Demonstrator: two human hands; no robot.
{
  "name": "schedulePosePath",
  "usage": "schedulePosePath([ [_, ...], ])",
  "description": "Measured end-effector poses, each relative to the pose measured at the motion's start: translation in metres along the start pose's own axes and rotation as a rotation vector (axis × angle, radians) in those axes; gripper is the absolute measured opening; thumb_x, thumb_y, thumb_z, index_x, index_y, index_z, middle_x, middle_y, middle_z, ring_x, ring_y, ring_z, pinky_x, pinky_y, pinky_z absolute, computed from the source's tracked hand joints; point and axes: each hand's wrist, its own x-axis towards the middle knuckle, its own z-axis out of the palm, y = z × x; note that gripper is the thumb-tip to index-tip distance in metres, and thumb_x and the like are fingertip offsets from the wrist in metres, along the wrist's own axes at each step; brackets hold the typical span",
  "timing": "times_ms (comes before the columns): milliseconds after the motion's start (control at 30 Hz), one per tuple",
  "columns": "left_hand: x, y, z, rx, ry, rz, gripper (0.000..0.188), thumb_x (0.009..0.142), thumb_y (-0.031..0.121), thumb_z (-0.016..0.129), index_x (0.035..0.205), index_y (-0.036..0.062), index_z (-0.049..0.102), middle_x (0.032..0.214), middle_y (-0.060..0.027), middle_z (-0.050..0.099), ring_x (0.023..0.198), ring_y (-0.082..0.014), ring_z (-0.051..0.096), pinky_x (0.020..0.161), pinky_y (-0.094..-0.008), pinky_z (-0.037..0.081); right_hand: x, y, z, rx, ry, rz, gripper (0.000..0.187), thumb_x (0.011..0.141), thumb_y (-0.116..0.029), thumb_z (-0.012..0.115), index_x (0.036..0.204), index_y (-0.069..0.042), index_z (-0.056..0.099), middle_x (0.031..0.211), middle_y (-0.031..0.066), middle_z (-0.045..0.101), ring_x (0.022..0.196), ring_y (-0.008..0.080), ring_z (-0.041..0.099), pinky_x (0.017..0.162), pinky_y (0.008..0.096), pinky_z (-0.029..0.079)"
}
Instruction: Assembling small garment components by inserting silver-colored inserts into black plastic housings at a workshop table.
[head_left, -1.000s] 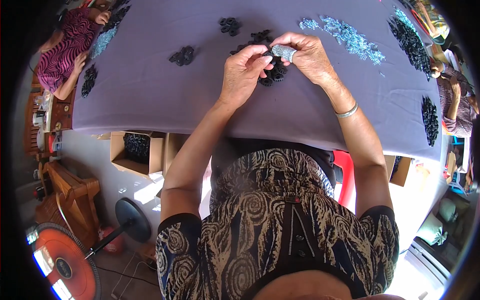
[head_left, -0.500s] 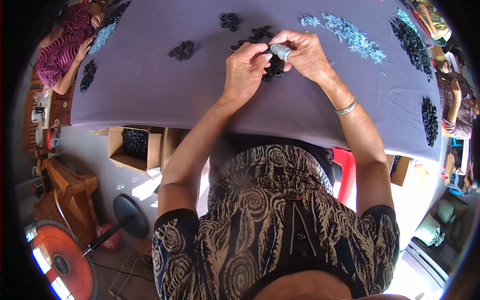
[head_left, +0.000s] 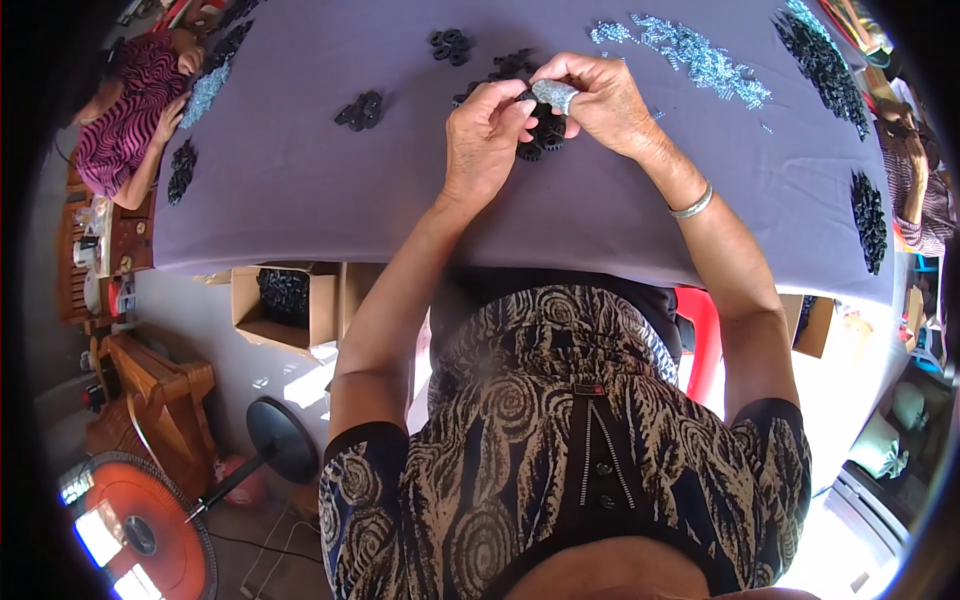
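Observation:
My left hand (head_left: 480, 135) and my right hand (head_left: 607, 103) meet fingertip to fingertip above the table, thumbs and forefingers pinched. Whatever they grip is too small and too covered by the fingers to name. A grey wrap (head_left: 554, 95) covers the thumb of my right hand, and a silver bangle (head_left: 692, 203) circles that wrist. Just under and behind my fingers lies a heap of black ring-shaped parts (head_left: 543, 140), partly hidden. Two smaller clusters of such black parts (head_left: 358, 111) sit farther left. To the right is a scattered pile of small shiny silvery-blue pieces (head_left: 705, 62).
A purple-grey cloth (head_left: 320, 200) covers the table. Black pieces (head_left: 868, 222) are heaped along its right edge. People sit at the left (head_left: 130, 110) and right (head_left: 905, 170) sides. Below stand a cardboard box (head_left: 320, 310) of black parts, a fan (head_left: 140, 535) and a red chair (head_left: 706, 335).
My hands stay pinched together in nearly the same pose. The whole view has shifted slightly; the piles look unchanged.

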Motion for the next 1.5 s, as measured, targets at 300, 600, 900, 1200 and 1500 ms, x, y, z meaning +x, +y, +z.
schedulePosePath([
  [300,0.000,0.012,-0.003,-0.180,-0.004,-0.048,0.024,0.088,0.004,0.061,0.111,-0.0038,0.059,0.092,-0.0084,0.064,0.075,-0.0126,0.061,0.066,-0.0257,0.052,0.000,-0.012,-0.007,0.160,0.082,0.092,0.040,0.095,-0.036,0.045,0.102,-0.001,0.062,0.073,0.0028,0.059,0.056,0.0055,0.050,0.043,0.0181,0.043],
  [600,-0.006,0.030,0.005,-0.308,-0.062,0.068,0.018,0.085,-0.002,0.063,0.103,-0.0025,0.062,0.100,-0.0041,0.048,0.088,-0.0117,0.056,0.080,-0.0244,0.048,-0.008,-0.003,0.005,0.671,-0.215,0.393,0.045,0.092,-0.048,0.046,0.068,-0.009,0.048,0.060,-0.0032,0.040,0.047,0.0032,0.030,0.039,0.0191,0.020],
  [900,-0.016,0.039,0.018,-0.235,-0.006,0.170,0.018,0.084,0.001,0.065,0.101,-0.0018,0.062,0.097,-0.0020,0.043,0.085,-0.0090,0.050,0.077,-0.0225,0.045,-0.015,0.003,0.011,1.037,-0.355,0.358,0.029,0.086,-0.039,0.058,0.080,-0.011,0.052,0.059,-0.0092,0.030,0.049,0.0030,0.026,0.043,0.0189,0.021],
  [1200,0.005,0.031,-0.007,0.032,0.181,0.260,0.013,0.082,0.002,0.067,0.095,0.0008,0.064,0.084,-0.0014,0.056,0.074,-0.0072,0.053,0.068,-0.0213,0.044,-0.007,-0.002,-0.001,0.778,-0.341,0.202,0.049,0.092,-0.055,0.041,0.072,-0.010,0.043,0.060,-0.0059,0.033,0.050,0.0032,0.025,0.042,0.0188,0.017],
  [1500,0.030,0.013,-0.111,1.137,0.300,0.233,0.015,0.078,0.014,0.065,0.092,0.0164,0.070,0.085,-0.0030,0.060,0.082,-0.0256,0.059,0.071,-0.0409,0.046,0.011,0.025,-0.042,0.235,0.294,-0.002,0.024,0.088,-0.015,0.064,0.068,-0.010,0.052,0.059,-0.0095,0.041,0.051,-0.0005,0.028,0.044,0.0180,0.025],
])
